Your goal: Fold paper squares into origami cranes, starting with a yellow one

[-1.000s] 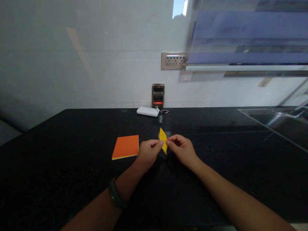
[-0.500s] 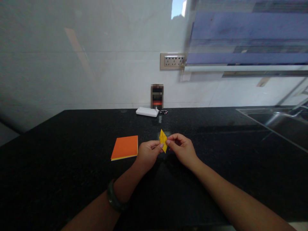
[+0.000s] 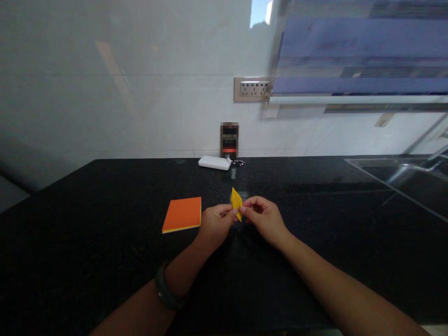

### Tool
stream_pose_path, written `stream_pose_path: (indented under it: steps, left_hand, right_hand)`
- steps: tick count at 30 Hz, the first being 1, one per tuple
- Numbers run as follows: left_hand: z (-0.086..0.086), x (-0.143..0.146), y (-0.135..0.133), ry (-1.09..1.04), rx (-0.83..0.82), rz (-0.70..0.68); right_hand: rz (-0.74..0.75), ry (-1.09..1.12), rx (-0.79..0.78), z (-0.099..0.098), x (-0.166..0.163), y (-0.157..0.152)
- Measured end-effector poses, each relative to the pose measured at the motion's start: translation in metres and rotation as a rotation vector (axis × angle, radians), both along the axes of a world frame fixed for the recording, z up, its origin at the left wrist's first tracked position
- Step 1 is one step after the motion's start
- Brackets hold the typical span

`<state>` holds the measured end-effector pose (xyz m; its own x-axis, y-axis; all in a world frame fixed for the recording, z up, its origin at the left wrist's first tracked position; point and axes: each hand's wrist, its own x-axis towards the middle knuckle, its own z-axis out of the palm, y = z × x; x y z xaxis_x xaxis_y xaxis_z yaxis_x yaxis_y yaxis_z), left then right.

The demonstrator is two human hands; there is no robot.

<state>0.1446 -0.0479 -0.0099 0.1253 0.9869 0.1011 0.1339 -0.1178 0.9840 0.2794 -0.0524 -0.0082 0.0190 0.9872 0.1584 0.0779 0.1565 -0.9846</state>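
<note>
A small yellow folded paper (image 3: 236, 199), narrow and diamond-shaped with pointed ends, is held upright above the dark countertop. My left hand (image 3: 216, 225) pinches its lower left side between thumb and fingers. From the other side my right hand (image 3: 263, 215) grips the lower right edge, thumb and forefinger closed on it. The fingertips cover part of the lower half, so its folds there are hidden. Just left of my left hand lies a square stack of paper (image 3: 182, 213), orange on top with a yellow edge below.
Against the wall stands a blurred-out phone-like object (image 3: 229, 140), behind a white power bank (image 3: 214, 162) with a beaded strap (image 3: 239, 163). A sink (image 3: 413, 172) is set into the black countertop (image 3: 105, 261) at right. A socket panel (image 3: 252, 89) is on the wall.
The paper's upper tip has tilted slightly left, and my right thumb has shifted a little left across its edge. My left hand keeps nearly the same hold.
</note>
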Motion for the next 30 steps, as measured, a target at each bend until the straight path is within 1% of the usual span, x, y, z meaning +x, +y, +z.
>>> stream_pose_path:
  steps: [2,5,7,10,13,15,17,19,24,30]
  left_hand:
    - [0.0019,0.0013,-0.0004,-0.041,-0.028,-0.003]
    - [0.0026,0.0023,-0.0008,-0.048,-0.04,-0.008]
    - [0.0012,0.0018,-0.0014,0.0,-0.012,-0.007]
    - [-0.0019,0.0,-0.0029,0.118,0.082,-0.008]
    - [-0.0033,-0.0017,-0.0048,0.244,0.195,0.003]
    - [-0.0029,-0.0024,-0.0055,0.294,0.239,0.022]
    - [-0.0021,-0.0028,-0.0055,0.32,0.26,0.039]
    - [-0.0013,-0.003,-0.0051,0.333,0.279,0.033]
    - [0.0008,-0.0038,-0.0047,0.41,0.372,-0.039]
    - [0.0017,-0.0052,-0.0024,0.635,0.447,-0.066]
  right_hand:
    - [-0.032,-0.057,0.043,-0.001,-0.0008,-0.0006]
    - [-0.032,-0.122,0.077,-0.0023,-0.0006,-0.0008]
    - [-0.042,-0.163,0.087,-0.0029,0.0002,-0.0008]
    - [-0.095,-0.239,0.135,-0.0032,0.0015,-0.0017]
    - [-0.15,-0.371,0.257,-0.0025,0.002,-0.004]
    - [-0.163,-0.48,0.364,-0.0013,0.0019,-0.0059]
    - [-0.142,-0.563,0.456,0.0002,0.0018,-0.0076]
    - [-0.108,-0.612,0.509,0.0015,0.0016,-0.0089]
    - [-0.091,-0.674,0.523,0.002,0.0018,-0.0097]
    - [-0.053,-0.714,0.514,-0.0002,0.0028,-0.0087]
